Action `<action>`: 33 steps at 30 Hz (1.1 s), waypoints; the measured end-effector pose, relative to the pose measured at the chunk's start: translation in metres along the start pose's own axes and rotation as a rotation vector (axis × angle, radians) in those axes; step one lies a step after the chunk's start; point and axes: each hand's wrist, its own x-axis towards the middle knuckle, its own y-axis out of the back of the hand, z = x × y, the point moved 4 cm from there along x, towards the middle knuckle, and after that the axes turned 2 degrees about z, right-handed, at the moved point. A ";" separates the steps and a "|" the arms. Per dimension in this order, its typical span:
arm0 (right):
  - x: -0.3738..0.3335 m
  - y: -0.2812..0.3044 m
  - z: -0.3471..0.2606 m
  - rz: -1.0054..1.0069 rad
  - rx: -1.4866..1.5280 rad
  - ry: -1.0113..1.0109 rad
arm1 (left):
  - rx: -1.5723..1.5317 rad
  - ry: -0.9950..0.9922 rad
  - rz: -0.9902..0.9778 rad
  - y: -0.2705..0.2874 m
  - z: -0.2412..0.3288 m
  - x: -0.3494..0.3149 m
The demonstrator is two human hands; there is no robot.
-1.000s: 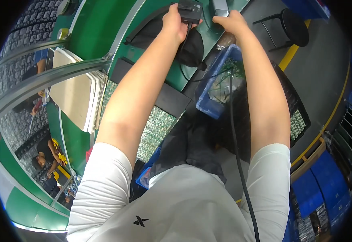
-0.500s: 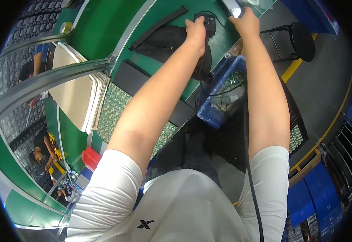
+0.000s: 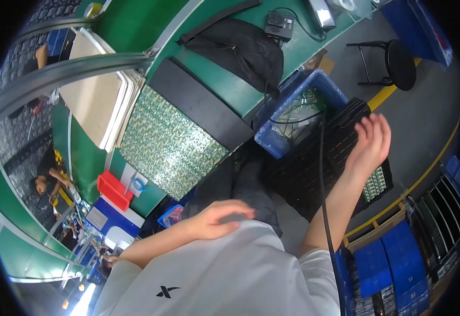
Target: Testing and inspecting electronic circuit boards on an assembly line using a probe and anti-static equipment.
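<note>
My left hand [image 3: 220, 220] is drawn back against the front of my white shirt, thumb and fingers apart, holding nothing. Out to the right, my right hand [image 3: 369, 145] hangs in the air beside a black crate [image 3: 314, 168], its fingers spread and nothing in them. On the green bench [image 3: 293, 55] at the far side stand a small black box-shaped device [image 3: 279, 26] with a vented top and a silver device [image 3: 321, 13]. A dark cloth bag [image 3: 235, 50] lies left of them. Nearer, a wide sheet of green circuit boards [image 3: 172, 142] lies beside a flat black panel [image 3: 198, 105].
A blue bin [image 3: 272, 139] with wires and plastic stands between bench and crate. A black cable [image 3: 322, 184] runs down in front of me. Cardboard sheets [image 3: 90, 89], a red tray [image 3: 114, 190] and a metal rail are left. A black stool [image 3: 400, 65] stands far right.
Both hands have left the bench devices: the left came back to my shirt, the right swung back and right. The black device and the silver device stay on the bench.
</note>
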 end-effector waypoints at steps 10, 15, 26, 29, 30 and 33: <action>-0.120 -0.052 -0.148 -1.505 0.416 0.334 | 0.877 0.870 0.517 0.010 -0.202 -0.215; -0.163 -0.067 -0.143 -1.945 0.500 0.164 | 0.795 1.075 0.582 0.020 -0.230 -0.206; -0.206 -0.084 -0.069 -1.857 0.152 0.081 | 0.934 1.108 0.001 0.050 -0.354 -0.152; -0.215 -0.082 -0.058 -1.783 0.053 0.088 | 0.816 0.944 -0.069 0.054 -0.338 -0.169; -0.214 -0.080 -0.053 -1.806 0.024 0.089 | 0.675 0.892 -0.113 0.061 -0.332 -0.171; -0.216 -0.074 -0.039 -1.809 -0.057 0.159 | 0.420 0.709 -0.178 0.052 -0.357 -0.207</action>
